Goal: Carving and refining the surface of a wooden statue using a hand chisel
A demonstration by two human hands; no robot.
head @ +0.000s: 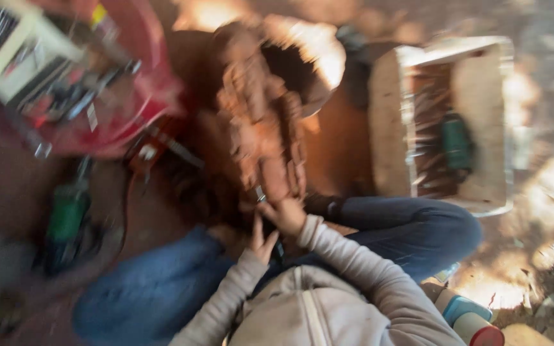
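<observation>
My view is badly smeared, so I read this with care. My left hand (261, 240) and right hand (283, 214) meet at the near end of a rusty, red-brown machine part (261, 122) that stands on the dirt floor (546, 77) between my knees. The right hand presses against its lower edge, beside a small bright metal piece (259, 194); the left hand sits just under it, fingers up. Something dark shows between the two hands, but I cannot tell what it is, nor whether either grip is closed round it or only resting on it.

From here I judge that the work is at that bright piece on the part's near end. To do it well I would keep the head steadier, since the blur hides the contact point, and brace the part with one hand while the other works, because it looks heavy and stands on uneven ground.

To my left a red machine (107, 83) with a pale frame lies near a green power tool (67, 214). To my right an open wooden box (392, 122) holds another green tool (456, 142). A can with a red lid (476, 323) lies by my right thigh, well clear of the hands.
</observation>
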